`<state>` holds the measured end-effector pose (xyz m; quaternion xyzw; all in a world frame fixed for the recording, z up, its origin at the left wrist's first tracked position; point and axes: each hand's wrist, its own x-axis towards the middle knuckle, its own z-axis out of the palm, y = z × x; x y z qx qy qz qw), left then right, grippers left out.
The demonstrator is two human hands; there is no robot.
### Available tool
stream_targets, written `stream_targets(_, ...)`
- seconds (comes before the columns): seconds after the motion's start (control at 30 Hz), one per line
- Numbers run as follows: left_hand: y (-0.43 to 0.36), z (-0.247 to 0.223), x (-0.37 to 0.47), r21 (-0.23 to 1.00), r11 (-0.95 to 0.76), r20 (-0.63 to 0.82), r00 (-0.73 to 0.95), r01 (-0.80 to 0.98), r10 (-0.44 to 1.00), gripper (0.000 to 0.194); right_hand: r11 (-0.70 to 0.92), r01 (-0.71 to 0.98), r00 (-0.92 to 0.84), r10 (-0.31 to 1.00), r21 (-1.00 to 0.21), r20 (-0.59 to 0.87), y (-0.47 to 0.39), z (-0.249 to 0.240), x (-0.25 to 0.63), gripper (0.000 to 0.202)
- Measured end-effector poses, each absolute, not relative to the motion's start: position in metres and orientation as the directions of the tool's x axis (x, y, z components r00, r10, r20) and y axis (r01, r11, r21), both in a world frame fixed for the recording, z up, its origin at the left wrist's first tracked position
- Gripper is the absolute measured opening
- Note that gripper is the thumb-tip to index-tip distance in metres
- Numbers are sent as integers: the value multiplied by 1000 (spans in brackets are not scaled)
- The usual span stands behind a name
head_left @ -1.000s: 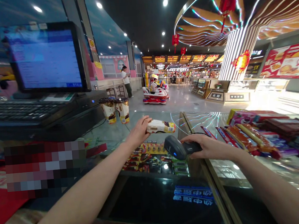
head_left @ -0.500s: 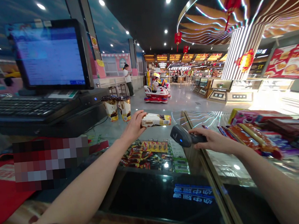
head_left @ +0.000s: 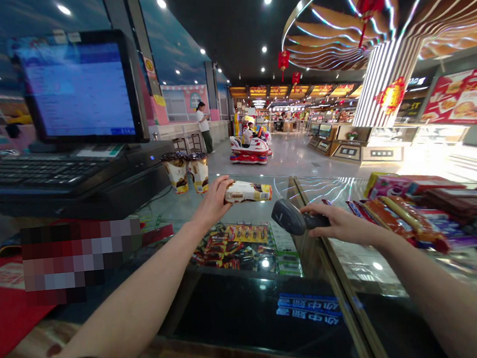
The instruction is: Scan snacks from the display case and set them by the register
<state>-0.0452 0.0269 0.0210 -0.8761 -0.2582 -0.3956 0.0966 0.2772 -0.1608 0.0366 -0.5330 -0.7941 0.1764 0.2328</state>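
Observation:
My left hand (head_left: pixel 214 203) is closed around one end of a white, yellow and brown snack packet (head_left: pixel 248 191), held sideways above the glass counter. In my right hand (head_left: pixel 342 223) is a dark handheld barcode scanner (head_left: pixel 288 217), gripped by its handle. The scanner's head points left, just below and right of the packet's free end, with a small gap between them. Two cups (head_left: pixel 198 173) in similar white, yellow and brown colours stand upright behind my left hand.
A monitor (head_left: pixel 83 92) and black keyboard (head_left: pixel 33 173) stand at left. Wrapped snacks and boxes (head_left: pixel 409 222) are piled at right. Packaged goods (head_left: pixel 238 246) show under the counter glass (head_left: pixel 242 312). Farther off, a person (head_left: pixel 204 127) stands near a red-and-white ride-on car (head_left: pixel 249 149).
Both hands, the packet and the scanner stay nearly in place. The blue light on the scanner's head, lit before, no longer shows.

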Motion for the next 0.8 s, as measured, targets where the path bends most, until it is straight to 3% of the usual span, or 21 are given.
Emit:
stream_targets(0.43,23,24,-44,56,-851,732,558,522,391,59,421,766,-397,904,-486,156,-162,34,263,66)
stream_targets(0.67,21,26,-43,31,-878,715,603,478,353,60,312,766,-344,938,-562,50,-169,43,260,76)
stream_targets(0.8,19,27,-43,22,-879,699,621,477,354,61,256,698,-316,948,-669,34,-171,49,265,61)
